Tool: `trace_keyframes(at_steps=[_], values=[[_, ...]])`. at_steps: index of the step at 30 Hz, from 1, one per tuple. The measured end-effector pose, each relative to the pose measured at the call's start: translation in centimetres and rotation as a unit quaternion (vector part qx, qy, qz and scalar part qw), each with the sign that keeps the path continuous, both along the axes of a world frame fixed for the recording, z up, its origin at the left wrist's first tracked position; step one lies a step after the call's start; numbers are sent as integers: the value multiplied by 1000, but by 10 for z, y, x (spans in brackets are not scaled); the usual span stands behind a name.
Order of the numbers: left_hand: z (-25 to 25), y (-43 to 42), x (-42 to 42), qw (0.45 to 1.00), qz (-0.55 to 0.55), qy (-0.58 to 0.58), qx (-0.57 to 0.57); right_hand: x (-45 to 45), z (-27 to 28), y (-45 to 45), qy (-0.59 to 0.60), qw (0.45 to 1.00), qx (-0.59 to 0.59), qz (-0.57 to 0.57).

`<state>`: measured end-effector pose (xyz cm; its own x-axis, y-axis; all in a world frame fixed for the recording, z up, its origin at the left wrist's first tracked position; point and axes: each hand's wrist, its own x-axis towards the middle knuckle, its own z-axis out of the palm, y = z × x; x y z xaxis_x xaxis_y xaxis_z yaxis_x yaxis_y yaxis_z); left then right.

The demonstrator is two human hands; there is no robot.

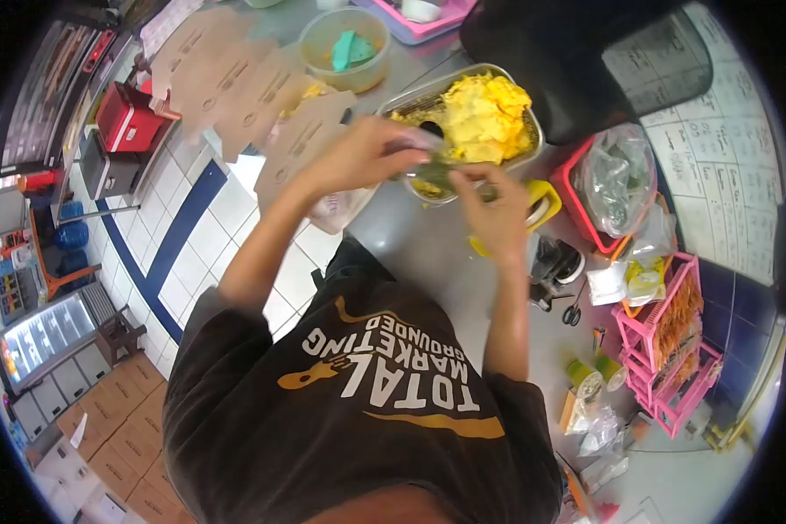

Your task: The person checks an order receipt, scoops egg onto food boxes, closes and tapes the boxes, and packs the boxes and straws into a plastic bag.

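My left hand (380, 155) reaches over the near edge of a metal tray (540, 140), its fingers pinching a thin dark green piece (450, 179), blurred, perhaps a leaf or a wrapper. Opposite it, my right hand (496, 210) has thumb and fingers closed on the other end of that piece. Behind the hands, a mound of soft yellow food (487, 113) fills much of the tray. Brown printed paper sheets or wrappers (301, 144) overlap in a row to the left of my left hand. A yellow tape-like holder (543, 205) lies beside my right hand.
A clear tub (345, 74) with a turquoise scoop (352, 51) stands behind the papers. At right are a red bin (576, 196) lined with plastic, black scissors (572, 313) and pink baskets (664, 384). A dark panel (550, 61) rises behind the tray.
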<state>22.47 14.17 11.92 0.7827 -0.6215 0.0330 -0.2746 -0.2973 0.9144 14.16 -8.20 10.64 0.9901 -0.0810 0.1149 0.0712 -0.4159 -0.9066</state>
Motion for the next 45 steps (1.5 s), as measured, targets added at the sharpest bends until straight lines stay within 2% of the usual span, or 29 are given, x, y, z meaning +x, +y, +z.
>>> trace_keyframes(at_steps=[2,4,6,8,10,11,12,13,16,18,19,21,22,24,25,27,28,30,31,33,34,35,36,39,40,41,43,44,45], values=[[2,69,-10,990,75,-53,109,-7,-24,72,-48,998,-32,33],[-21,126,-15,970,213,-103,-48,-16,-58,125,-92,978,-139,122],[-8,169,-18,932,344,-86,-71,-23,-90,159,-121,955,-203,180],[-10,200,-13,918,371,-141,-19,-29,-113,183,-67,918,-304,248],[-31,215,-4,917,343,-195,55,-32,-121,189,-30,906,-326,267],[-48,219,3,928,292,-223,59,-33,-123,188,8,895,-346,280],[-62,219,5,928,253,-240,130,-31,-110,188,7,893,-351,282],[-74,217,10,918,208,-320,110,-28,-83,189,45,904,-330,267],[-111,205,16,947,120,-272,123,-7,-23,194,140,941,-260,168],[-133,196,20,941,45,-285,175,13,-16,187,168,978,-88,92],[-144,193,19,941,47,-286,174,27,-10,191,167,977,-90,93],[-157,189,15,927,62,-308,207,62,5,204,-3,994,0,109],[-151,195,13,925,62,-312,206,79,14,218,-7,994,-1,109],[-122,211,-6,946,192,-260,24,108,26,259,-25,986,123,109],[-92,222,-20,954,270,-114,-56,118,28,273,-29,986,122,106],[-52,237,-25,871,404,-120,-253,133,29,302,15,966,196,166],[-36,251,-19,871,396,-149,-248,138,26,315,17,967,197,162],[-25,262,-7,869,389,-43,-304,141,21,334,79,938,231,245],[-35,272,-1,870,387,-39,-303,140,19,340,81,939,231,241],[-60,302,16,906,389,1,-167,140,18,346,-51,975,85,200],[-64,308,26,909,383,4,-165,138,21,340,-50,976,86,192],[-67,311,34,919,364,-147,-28,132,26,327,-51,985,77,142],[-72,313,42,892,327,-294,106,125,28,311,-52,992,67,89],[-125,319,58,916,221,-271,196,93,27,258,2,997,74,-8],[-130,316,60,919,180,-208,282,74,29,234,23,996,76,-50],[-157,320,64,930,179,-223,229,55,30,218,45,995,60,-69],[-191,332,76,936,86,-262,217,17,9,191,18,994,68,-89],[-180,321,73,955,110,-219,170,-4,-4,176,19,993,55,-107],[-188,328,74,946,111,-234,197,-25,-9,162,45,989,15,-140]])
